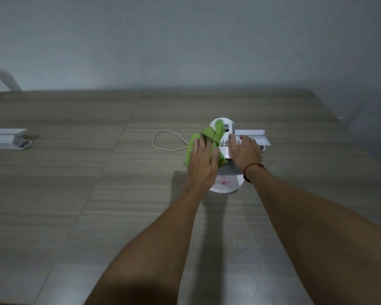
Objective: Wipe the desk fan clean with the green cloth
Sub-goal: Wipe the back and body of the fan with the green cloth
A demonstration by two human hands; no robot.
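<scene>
A small white desk fan (226,183) stands on the wooden desk (97,194) at the centre right, with pink marks on its lower front. The green cloth (211,134) is draped over the fan's left and top side. My left hand (201,164) lies flat on the cloth and presses it against the fan's left side. My right hand (245,151) grips the fan's right side and top, with a red string around its wrist. Both hands hide most of the fan's body.
A thin white cable (166,140) loops on the desk left of the fan. A white tray-like piece (256,137) lies just behind the fan on the right. A white box (7,138) sits at the far left edge. A grey wall rises behind the desk.
</scene>
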